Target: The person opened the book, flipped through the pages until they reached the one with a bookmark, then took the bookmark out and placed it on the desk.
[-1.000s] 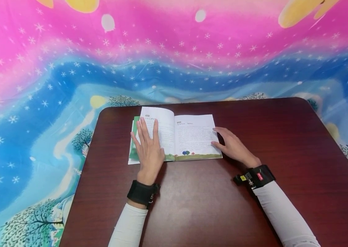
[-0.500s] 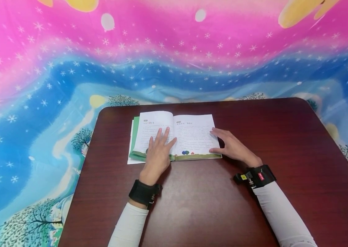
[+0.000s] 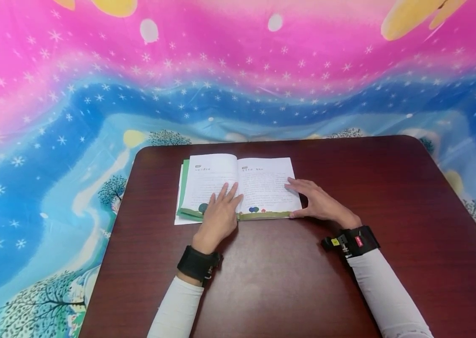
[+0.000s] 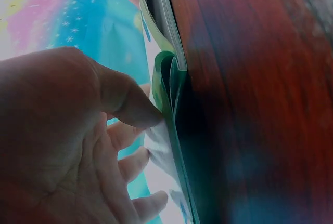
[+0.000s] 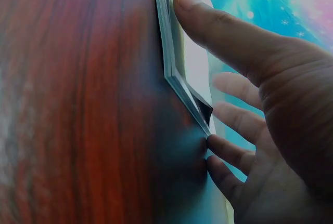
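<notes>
A book (image 3: 265,190) lies spread on the table, with printed text on both white pages and a painted strip of grass and trees along the bottom. Its green sheet (image 3: 185,180) sticks out past the left page. My left hand (image 3: 220,217) rests with spread fingers on the lower part of the left page, beside the centre fold; the left wrist view has its thumb (image 4: 138,104) at the page's bottom edge. At the book's right edge is my right hand (image 3: 321,202), its thumb (image 5: 200,16) on the page's lower margin and its other fingers along the side.
The dark reddish-brown wooden table (image 3: 263,281) has rounded far corners. Behind it hangs a pink and blue cloth (image 3: 238,84) with snowflakes and trees. Both wrists wear black straps, the right one (image 3: 360,241) bearing a small camera.
My left hand has slid from the left page's outer part toward the centre fold, and that page now lies flatter. My right thumb has moved down to the lower right corner.
</notes>
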Demonstrator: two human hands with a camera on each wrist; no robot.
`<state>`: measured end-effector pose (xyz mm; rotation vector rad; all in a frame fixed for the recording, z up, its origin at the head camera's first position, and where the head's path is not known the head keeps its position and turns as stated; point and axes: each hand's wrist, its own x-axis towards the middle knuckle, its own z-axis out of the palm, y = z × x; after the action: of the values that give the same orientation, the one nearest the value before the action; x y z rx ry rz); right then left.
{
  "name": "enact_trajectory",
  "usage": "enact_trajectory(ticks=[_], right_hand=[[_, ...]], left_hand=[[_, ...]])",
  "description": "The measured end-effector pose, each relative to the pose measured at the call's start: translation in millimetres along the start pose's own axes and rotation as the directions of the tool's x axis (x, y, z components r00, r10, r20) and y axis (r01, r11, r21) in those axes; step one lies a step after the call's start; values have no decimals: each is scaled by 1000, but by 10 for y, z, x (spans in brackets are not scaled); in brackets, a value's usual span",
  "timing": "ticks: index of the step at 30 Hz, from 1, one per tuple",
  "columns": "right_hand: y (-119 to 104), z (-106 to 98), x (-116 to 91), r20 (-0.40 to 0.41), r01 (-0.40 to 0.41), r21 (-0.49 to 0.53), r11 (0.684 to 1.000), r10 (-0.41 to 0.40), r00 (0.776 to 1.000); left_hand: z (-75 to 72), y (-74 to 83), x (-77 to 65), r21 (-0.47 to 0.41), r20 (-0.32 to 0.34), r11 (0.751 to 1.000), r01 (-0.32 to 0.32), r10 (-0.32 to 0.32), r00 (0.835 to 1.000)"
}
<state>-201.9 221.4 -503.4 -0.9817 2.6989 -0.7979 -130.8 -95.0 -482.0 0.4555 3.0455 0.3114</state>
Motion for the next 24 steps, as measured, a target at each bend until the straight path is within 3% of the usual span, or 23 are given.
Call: enact_trajectory(ticks=[13,24], right_hand=[[3,-5,-16,8,-23,12,1000,23,1000],[-43,15,18,-31,-49,-38,998,48,998]], left_hand=[[20,96,-8,-68,73,995,79,-74,995],[77,148,7,-89,93,993,83,-74,993]])
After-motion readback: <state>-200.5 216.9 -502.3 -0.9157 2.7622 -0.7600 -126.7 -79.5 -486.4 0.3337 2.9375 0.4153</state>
